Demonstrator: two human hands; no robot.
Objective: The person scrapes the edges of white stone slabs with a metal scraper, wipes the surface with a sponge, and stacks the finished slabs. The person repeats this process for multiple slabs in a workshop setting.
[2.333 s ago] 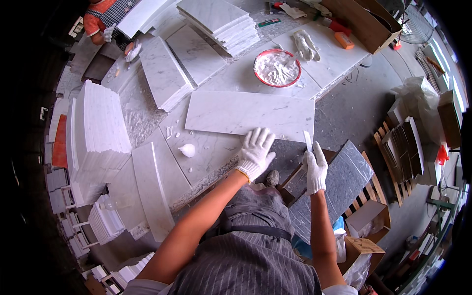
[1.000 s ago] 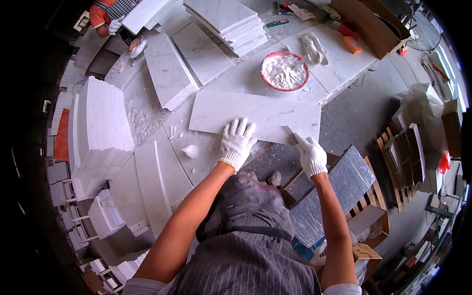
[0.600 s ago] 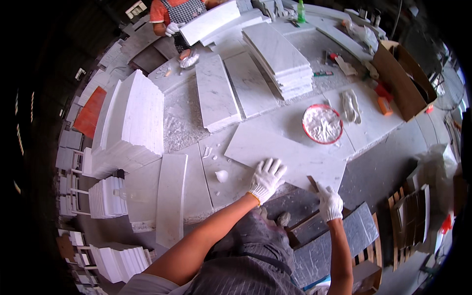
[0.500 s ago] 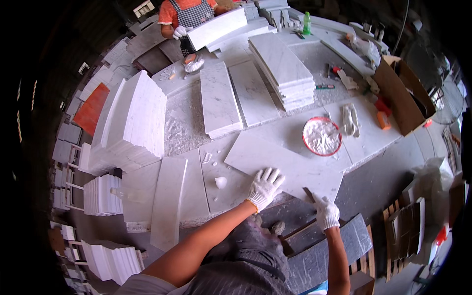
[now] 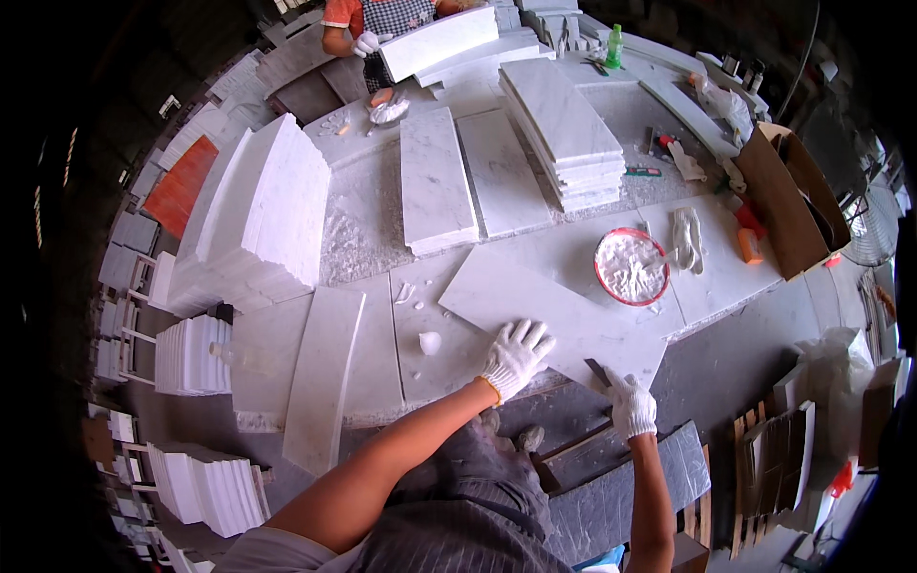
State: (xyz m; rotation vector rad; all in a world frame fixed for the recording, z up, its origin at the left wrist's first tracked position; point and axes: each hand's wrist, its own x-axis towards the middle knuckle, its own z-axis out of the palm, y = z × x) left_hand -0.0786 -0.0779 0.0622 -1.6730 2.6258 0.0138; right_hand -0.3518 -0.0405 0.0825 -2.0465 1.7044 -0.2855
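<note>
A white marble slab (image 5: 564, 310) lies at an angle on the table in front of me, its near edge jutting past the table's edge. My left hand (image 5: 517, 359), in a white knit glove, rests flat on this near edge with the fingers spread. At the slab's right end, my gloved right hand (image 5: 631, 405) grips a dark, flat-bladed scraper (image 5: 597, 372); its blade touches or hovers at the edge, I cannot tell which. Beyond the slab stands a red-rimmed bowl (image 5: 631, 267) of white paste, with a tool leaning in it.
Stacked marble slabs stand at the left (image 5: 253, 210) and far middle (image 5: 564, 124). Another slab (image 5: 325, 377) overhangs the table's front left. A cardboard box (image 5: 798, 201) sits at the right. Across the table a co-worker in a checked apron (image 5: 396, 16) handles a white slab (image 5: 439, 43).
The whole view has shifted slightly. Both hands keep nearly the same places on the slab, the left flat and the right with the scraper at the edge.
</note>
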